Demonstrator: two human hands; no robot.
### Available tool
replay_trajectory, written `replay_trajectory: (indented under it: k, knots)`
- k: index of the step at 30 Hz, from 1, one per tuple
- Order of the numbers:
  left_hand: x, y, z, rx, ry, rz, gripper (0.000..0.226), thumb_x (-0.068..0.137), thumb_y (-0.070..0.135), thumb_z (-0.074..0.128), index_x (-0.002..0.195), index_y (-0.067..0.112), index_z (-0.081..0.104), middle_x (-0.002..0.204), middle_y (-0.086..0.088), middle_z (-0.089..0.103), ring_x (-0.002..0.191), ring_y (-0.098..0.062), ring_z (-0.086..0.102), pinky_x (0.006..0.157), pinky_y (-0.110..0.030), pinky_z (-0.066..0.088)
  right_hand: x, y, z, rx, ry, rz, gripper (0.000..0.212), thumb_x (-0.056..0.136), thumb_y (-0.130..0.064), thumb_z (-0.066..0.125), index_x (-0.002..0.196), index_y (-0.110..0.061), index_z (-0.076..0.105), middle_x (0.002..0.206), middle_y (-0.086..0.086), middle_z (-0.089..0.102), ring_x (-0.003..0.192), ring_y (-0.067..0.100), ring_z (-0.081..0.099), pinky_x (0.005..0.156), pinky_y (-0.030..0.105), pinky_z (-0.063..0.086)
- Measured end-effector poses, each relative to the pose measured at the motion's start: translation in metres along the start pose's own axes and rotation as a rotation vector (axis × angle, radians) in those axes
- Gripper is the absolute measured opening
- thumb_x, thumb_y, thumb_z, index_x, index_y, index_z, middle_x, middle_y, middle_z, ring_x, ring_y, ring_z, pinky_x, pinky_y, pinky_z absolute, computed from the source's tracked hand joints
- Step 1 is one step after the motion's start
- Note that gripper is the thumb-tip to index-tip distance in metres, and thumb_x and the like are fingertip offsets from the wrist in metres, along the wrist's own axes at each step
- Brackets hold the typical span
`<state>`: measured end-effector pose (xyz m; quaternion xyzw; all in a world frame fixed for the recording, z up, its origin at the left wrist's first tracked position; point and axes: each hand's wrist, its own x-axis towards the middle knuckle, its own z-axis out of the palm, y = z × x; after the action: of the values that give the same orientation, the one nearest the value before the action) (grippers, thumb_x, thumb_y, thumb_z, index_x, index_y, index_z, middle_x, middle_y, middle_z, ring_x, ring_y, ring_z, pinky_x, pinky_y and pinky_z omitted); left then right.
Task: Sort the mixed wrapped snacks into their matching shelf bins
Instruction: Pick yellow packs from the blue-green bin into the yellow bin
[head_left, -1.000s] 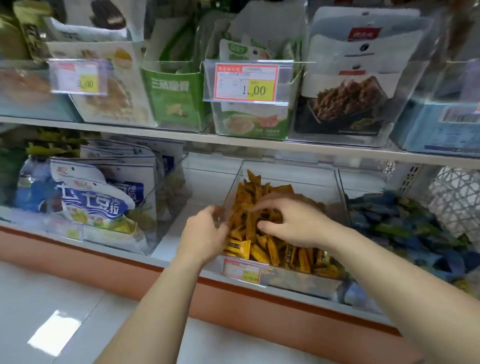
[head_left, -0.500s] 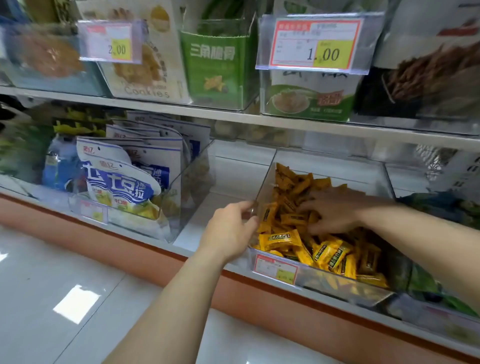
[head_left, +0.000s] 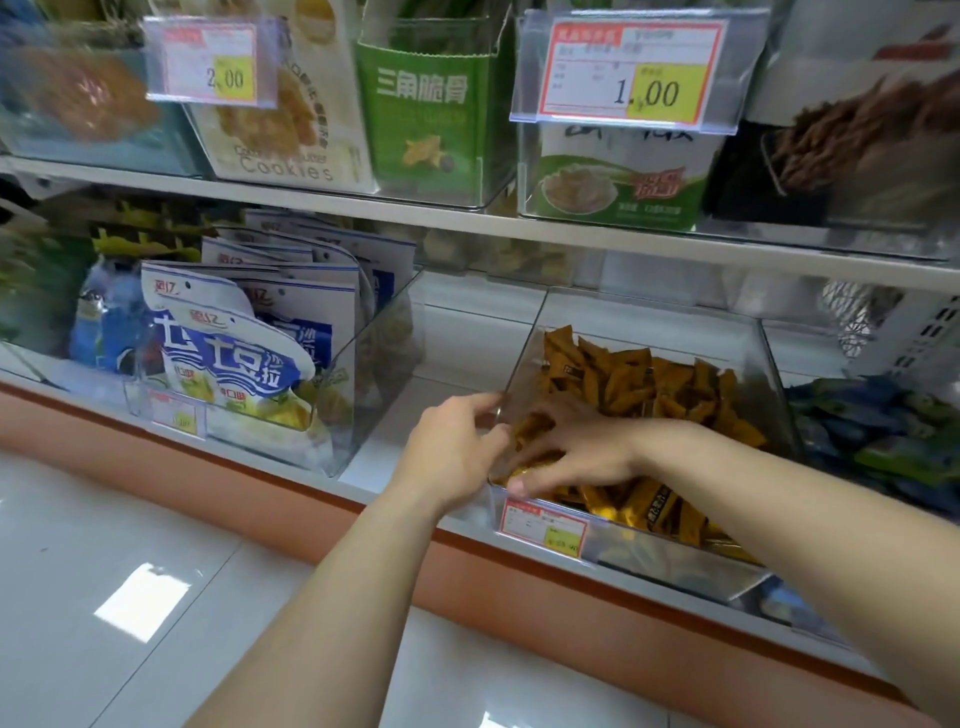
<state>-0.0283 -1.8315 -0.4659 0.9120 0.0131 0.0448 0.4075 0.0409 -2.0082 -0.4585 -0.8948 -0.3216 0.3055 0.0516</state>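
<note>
Packets (head_left: 649, 384) look light, crinkly, slick (foil wrap), so I'd pinch a sealed end; left hand (head_left: 452, 447) grips the bin wall (head_left: 523, 358), right hand (head_left: 582, 452) lies spread on them

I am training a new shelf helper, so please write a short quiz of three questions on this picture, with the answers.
1. True or false: the right hand reaches into the clear bin of orange snacks.
2. What does the left hand touch? A. the bin's left wall B. a blue pouch C. the floor
3. Fill in: the large price tag on the upper shelf above this bin reads ____.
Key: 1 true; 2 A; 3 1.00
</note>
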Motion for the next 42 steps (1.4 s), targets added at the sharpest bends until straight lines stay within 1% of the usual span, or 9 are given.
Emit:
replay_trajectory:
  k: [2, 5, 16, 20, 23, 27, 34, 39, 42]
  knots:
    - [0.0, 0.0, 0.0, 0.009, -0.001, 0.002, 0.036, 0.09, 0.03, 0.062, 0.125, 0.035, 0.066, 0.095, 0.021, 0.066, 0.103, -0.01, 0.066, 0.092, -0.032, 0.052, 0.001, 0.007, -0.003, -0.069, -0.019, 0.069, 0.097, 0.059, -0.1, 0.032, 0.14, -0.049, 0.046, 0.162, -0.011, 0.008, 0.15, 0.024, -0.003, 0.12, 0.05, 0.008]
    - [-0.001, -0.001, 0.0, -0.001, -0.017, -0.014, 0.04, 0.092, 0.034, 0.061, 0.131, 0.035, 0.062, 0.11, 0.015, 0.071, 0.102, -0.012, 0.067, 0.093, -0.039, 0.054, 0.002, 0.018, -0.004, -0.246, 0.049, 0.107, 0.08, 0.076, -0.088, 0.038, 0.143, -0.045, 0.043, 0.163, -0.012, 0.004, 0.149, 0.026, -0.003, 0.118, 0.054, 0.019]
    - [-0.003, -0.002, -0.002, -0.002, -0.048, -0.02, 0.04, 0.094, 0.034, 0.06, 0.134, 0.036, 0.06, 0.115, 0.012, 0.07, 0.107, -0.014, 0.065, 0.093, -0.043, 0.055, -0.031, 0.067, -0.03, -0.492, 0.28, 0.38, 0.063, 0.081, -0.072, 0.051, 0.137, -0.044, 0.05, 0.148, -0.003, 0.037, 0.129, 0.029, 0.04, 0.093, 0.042, 0.042]
    - [-0.002, 0.0, -0.002, -0.013, -0.044, -0.025, 0.039, 0.094, 0.033, 0.06, 0.133, 0.037, 0.061, 0.114, 0.012, 0.071, 0.102, -0.014, 0.066, 0.089, -0.044, 0.056, -0.022, 0.036, -0.031, -0.385, 0.543, 0.093, 0.036, 0.077, -0.06, 0.062, 0.108, -0.043, 0.059, 0.12, -0.01, 0.053, 0.112, 0.019, 0.05, 0.079, 0.035, 0.045]
    - [-0.002, 0.001, -0.002, -0.022, -0.046, -0.027, 0.039, 0.092, 0.031, 0.06, 0.131, 0.037, 0.062, 0.111, 0.013, 0.072, 0.101, -0.014, 0.067, 0.088, -0.044, 0.057, -0.003, 0.011, -0.015, -0.209, 0.278, -0.134, 0.038, 0.087, -0.055, 0.059, 0.124, -0.047, 0.059, 0.133, -0.014, 0.054, 0.121, 0.014, 0.052, 0.093, 0.037, 0.047]
    - [-0.001, -0.001, -0.002, -0.021, -0.048, -0.04, 0.04, 0.092, 0.032, 0.06, 0.132, 0.038, 0.061, 0.109, 0.014, 0.072, 0.1, -0.014, 0.067, 0.09, -0.043, 0.056, 0.012, 0.014, 0.002, -0.343, -0.021, -0.012, 0.059, 0.085, -0.076, 0.041, 0.142, -0.063, 0.031, 0.161, -0.017, 0.013, 0.146, 0.021, 0.018, 0.115, 0.051, 0.016]
    - [-0.001, -0.004, -0.002, -0.013, -0.058, -0.024, 0.04, 0.093, 0.037, 0.06, 0.133, 0.04, 0.06, 0.119, 0.016, 0.069, 0.113, -0.011, 0.063, 0.097, -0.043, 0.053, 0.003, 0.036, -0.002, -0.452, 0.162, -0.007, 0.066, 0.078, -0.058, 0.062, 0.14, -0.044, 0.041, 0.126, -0.008, 0.056, 0.11, 0.018, 0.055, 0.072, 0.031, 0.045]
    - [0.001, -0.006, -0.002, -0.022, -0.063, -0.013, 0.039, 0.092, 0.037, 0.06, 0.131, 0.041, 0.061, 0.109, 0.019, 0.069, 0.106, -0.01, 0.065, 0.096, -0.041, 0.053, -0.02, 0.068, -0.027, -0.478, 0.388, 0.17, 0.062, 0.081, -0.064, 0.061, 0.138, -0.044, 0.045, 0.126, -0.008, 0.061, 0.11, 0.017, 0.058, 0.08, 0.033, 0.044]
    - [0.001, -0.005, -0.002, -0.045, -0.059, -0.014, 0.039, 0.092, 0.035, 0.061, 0.13, 0.04, 0.062, 0.106, 0.02, 0.069, 0.102, -0.011, 0.067, 0.096, -0.041, 0.053, -0.033, 0.072, -0.044, -0.465, 0.32, 0.315, 0.073, 0.073, -0.071, 0.066, 0.139, -0.044, 0.046, 0.137, -0.006, 0.054, 0.123, 0.024, 0.051, 0.094, 0.043, 0.04]
